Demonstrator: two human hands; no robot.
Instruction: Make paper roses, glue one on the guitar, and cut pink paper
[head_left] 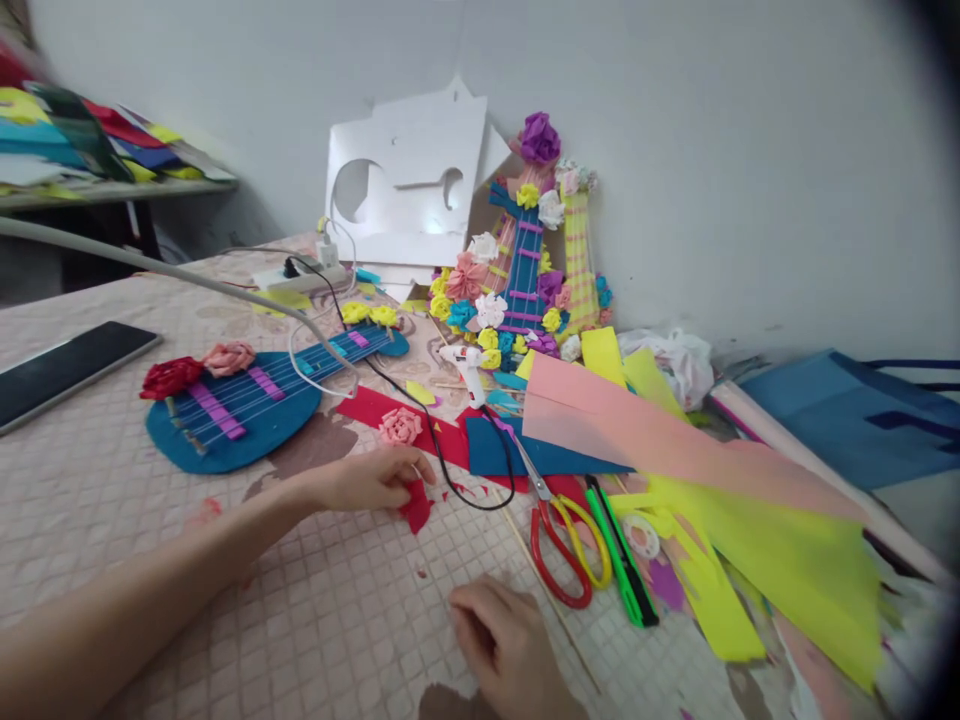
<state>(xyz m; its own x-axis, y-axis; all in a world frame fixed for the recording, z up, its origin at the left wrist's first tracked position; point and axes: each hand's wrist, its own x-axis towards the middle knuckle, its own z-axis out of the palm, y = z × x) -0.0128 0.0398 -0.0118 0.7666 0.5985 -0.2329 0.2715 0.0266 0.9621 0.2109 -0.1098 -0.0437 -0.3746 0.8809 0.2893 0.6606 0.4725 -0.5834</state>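
Note:
My left hand (379, 480) reaches in from the left, its fingertips closed on a small red petal-shaped piece (416, 510) at the tabletop. Just beyond it a pink ruffled flower (400, 427) lies on a red strip (360, 403). My right hand (510, 645) rests near the front edge in a loose curl, with nothing visible in it. A thin wooden stick (555, 610) lies beside that hand. To its right are scissors (559, 540) with red and yellow handles and a green box cutter (622, 560). A white glue gun (469, 372) stands behind, trailing a black cord.
A blue guitar-shaped craft (240, 420) with flowers and strings lies at left, near a phone (75, 365). Decorated guitars (525, 260) and white cut-out board (405, 180) lean on the wall. Pink (637, 420) and yellow sheets (795, 560) cover the right. A white cable crosses at left.

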